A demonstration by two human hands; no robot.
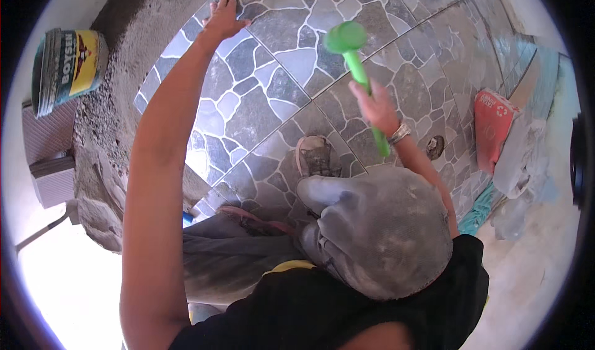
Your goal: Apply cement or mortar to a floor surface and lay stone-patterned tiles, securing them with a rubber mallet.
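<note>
My right hand (377,107) is wrapped round the handle of a green rubber mallet (347,38), whose slightly blurred head is above the patterned floor tiles. With fingers spread, my left hand (224,20) rests at the outer edge of a stone-patterned floor tile (282,93). This tile borders a strip of rough grey mortar bed (139,46) on the left. Thin straight joints separate it from the neighbouring tiles (396,83) to the right. My shoe (316,155) is on the tiles below the mallet.
On the far left stands a dark bucket (71,65) with a yellow label, beside stacked tiles (49,136). Wet mortar (102,220) lies lower left near a tool handle (43,231). A round drain (436,146), a red bag (493,130) and teal plastic (478,212) are on the right.
</note>
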